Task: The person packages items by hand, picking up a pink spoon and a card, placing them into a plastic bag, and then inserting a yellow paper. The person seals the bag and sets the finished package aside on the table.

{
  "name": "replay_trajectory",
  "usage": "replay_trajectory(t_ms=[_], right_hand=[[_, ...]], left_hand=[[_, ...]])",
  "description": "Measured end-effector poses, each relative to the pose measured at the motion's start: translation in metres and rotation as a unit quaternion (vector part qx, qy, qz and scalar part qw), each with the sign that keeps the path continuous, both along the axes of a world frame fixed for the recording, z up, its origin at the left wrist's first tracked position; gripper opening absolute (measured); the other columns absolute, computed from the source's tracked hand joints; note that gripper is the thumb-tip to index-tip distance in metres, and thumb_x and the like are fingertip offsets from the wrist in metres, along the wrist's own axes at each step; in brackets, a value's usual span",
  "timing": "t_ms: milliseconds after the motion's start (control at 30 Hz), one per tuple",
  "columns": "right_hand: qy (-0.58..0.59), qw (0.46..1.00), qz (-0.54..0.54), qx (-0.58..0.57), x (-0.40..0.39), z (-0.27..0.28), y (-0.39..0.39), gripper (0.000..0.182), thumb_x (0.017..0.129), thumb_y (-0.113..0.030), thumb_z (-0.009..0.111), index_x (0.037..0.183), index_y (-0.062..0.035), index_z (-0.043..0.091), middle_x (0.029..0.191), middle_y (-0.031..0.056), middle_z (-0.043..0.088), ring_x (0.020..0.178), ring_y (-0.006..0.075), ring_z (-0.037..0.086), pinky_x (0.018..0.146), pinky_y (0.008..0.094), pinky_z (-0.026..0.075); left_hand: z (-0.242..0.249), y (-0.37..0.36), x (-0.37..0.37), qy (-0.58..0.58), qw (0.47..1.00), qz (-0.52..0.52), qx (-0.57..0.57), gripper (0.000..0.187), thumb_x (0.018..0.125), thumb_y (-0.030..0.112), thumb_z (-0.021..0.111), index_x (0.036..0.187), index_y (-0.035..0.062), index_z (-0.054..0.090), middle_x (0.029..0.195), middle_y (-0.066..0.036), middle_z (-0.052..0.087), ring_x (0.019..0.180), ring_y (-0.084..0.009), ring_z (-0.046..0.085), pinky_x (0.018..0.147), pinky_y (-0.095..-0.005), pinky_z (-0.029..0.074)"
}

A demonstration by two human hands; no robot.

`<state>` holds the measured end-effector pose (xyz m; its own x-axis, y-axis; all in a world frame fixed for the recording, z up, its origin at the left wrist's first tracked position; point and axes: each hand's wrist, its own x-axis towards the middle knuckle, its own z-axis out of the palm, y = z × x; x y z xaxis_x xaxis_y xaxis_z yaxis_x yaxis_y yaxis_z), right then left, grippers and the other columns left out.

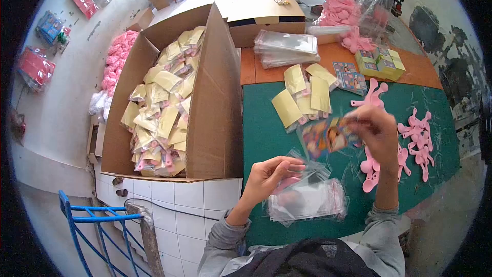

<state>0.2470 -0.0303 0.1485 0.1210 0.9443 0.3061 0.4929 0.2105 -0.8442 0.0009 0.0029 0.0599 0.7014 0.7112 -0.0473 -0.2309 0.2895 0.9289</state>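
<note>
Green tabletop [262, 133], card [324, 138] in right hand [376, 129]

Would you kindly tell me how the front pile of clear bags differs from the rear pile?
The front pile lies on the green surface; the rear pile, on orange-brown wood.
The left hand is close to the front pile; neither hand is near the rear pile.
The front pile looks loosely spread, the rear pile thicker.
Both are see-through plastic.
</note>
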Motion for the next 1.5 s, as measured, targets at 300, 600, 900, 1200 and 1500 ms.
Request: replay_trajectory(t_ms=[300, 600, 900, 1200, 1500], right_hand=[[-0.178, 0.977, 0.113, 0.023, -0.024, 0.008, -0.023, 0.011, 0.075, -0.004, 0.066, 0.086, -0.0053, 0.065, 0.079, 0.0069, 0.062, 0.070, 0.0185, 0.064, 0.059, 0.0286, 0.051], [-0.167, 0.983, 0.059, 0.048, -0.023, 0.001, -0.036, 0.011, 0.074, -0.005, 0.067, 0.085, -0.0060, 0.065, 0.080, 0.0070, 0.062, 0.069, 0.0198, 0.063, 0.058, 0.0277, 0.050], [-0.181, 0.976, 0.117, 0.007, -0.040, -0.007, -0.040, 0.011, 0.074, -0.006, 0.066, 0.084, -0.0045, 0.060, 0.079, 0.0084, 0.060, 0.068, 0.0241, 0.062, 0.058, 0.0314, 0.050], [-0.138, 0.962, 0.224, -0.067, -0.044, -0.047, -0.024, 0.012, 0.074, -0.006, 0.064, 0.076, -0.0005, 0.054, 0.072, 0.0103, 0.058, 0.067, 0.0313, 0.060, 0.065, 0.0383, 0.048], [0.152, 0.956, 0.113, -0.223, -0.007, -0.077, -0.040, 0.014, 0.071, -0.001, 0.071, 0.079, -0.0008, 0.060, 0.070, -0.0002, 0.059, 0.067, 0.0051, 0.053, 0.061, 0.0218, 0.044]], left_hand=[[0.006, -0.003, -0.001, 0.117, 0.988, -0.034, 0.090, 0.024, 0.092, 0.009, 0.050, 0.107, -0.0090, 0.056, 0.088, -0.013, 0.066, 0.081, -0.0175, 0.065, 0.071, -0.0268, 0.055], [0.005, -0.006, -0.007, 0.018, 1.000, -0.005, -0.001, 0.027, 0.095, 0.013, 0.046, 0.107, -0.0090, 0.056, 0.090, -0.014, 0.065, 0.084, -0.0166, 0.064, 0.072, -0.0259, 0.055], [0.004, -0.006, 0.002, 0.119, 0.966, -0.034, 0.227, 0.031, 0.089, 0.013, 0.056, 0.119, 0.0078, 0.057, 0.081, -0.009, 0.068, 0.076, -0.0083, 0.064, 0.067, -0.0234, 0.050], [0.004, -0.015, 0.012, 0.383, 0.826, -0.002, 0.413, 0.072, 0.086, 0.030, 0.059, 0.143, 0.0128, 0.018, 0.075, -0.013, 0.067, 0.062, -0.0330, 0.064, 0.061, -0.0360, 0.052], [-0.025, -0.007, -0.026, 0.070, 0.986, 0.051, 0.144, 0.077, 0.078, 0.006, 0.070, 0.140, 0.0066, 0.025, 0.089, -0.011, 0.066, 0.080, -0.0135, 0.063, 0.072, -0.0272, 0.051]])
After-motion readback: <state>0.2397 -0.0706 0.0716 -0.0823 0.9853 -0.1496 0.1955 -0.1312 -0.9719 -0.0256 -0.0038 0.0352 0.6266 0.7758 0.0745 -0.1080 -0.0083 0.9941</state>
